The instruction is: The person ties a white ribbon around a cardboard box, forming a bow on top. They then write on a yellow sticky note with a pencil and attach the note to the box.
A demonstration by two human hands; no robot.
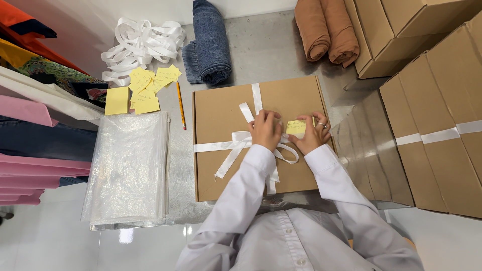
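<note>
both hands [288, 131] press yellow note [296, 126] mid-box [221, 165], edges clear.

Only 1 view is given, from a camera worn on the person's head. It looks almost straight down at a metal table [281, 45], from close above, so the person's own white shirt fills the near edge of the frame. A brown cardboard box [221, 165] lies at the centre, both sleeves reaching out over it. The view takes in folded fabrics at the far left and stacked cartons [442, 165] at the right.
</note>
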